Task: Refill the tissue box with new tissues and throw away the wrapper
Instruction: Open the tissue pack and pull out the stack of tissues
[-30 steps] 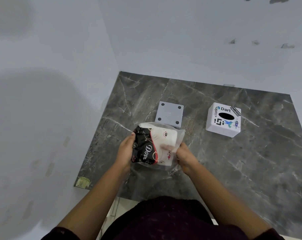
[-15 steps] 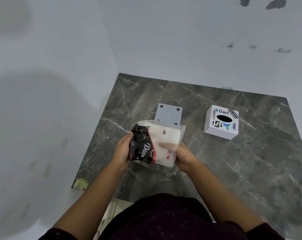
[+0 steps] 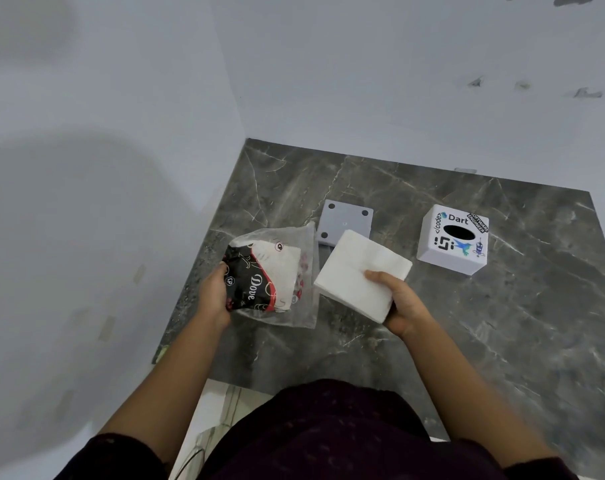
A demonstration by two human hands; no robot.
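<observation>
Wrapper [image 3: 269, 278] left of tissue stack [image 3: 359, 275]; tissue box [image 3: 453, 239] farther right.

Dark grey marble-veined tabletop [image 3: 501, 341] set in corner. Pale walls [image 3: 363, 81], scuffed upper right. Yellowed sticker [image 3: 161, 353] at table's near-left corner.

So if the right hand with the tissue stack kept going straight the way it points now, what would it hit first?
The right hand points up-left across the counter, so the held tissue stack would probably first meet the grey square plate lying beyond it. Depth is unclear; it may pass above.
</observation>
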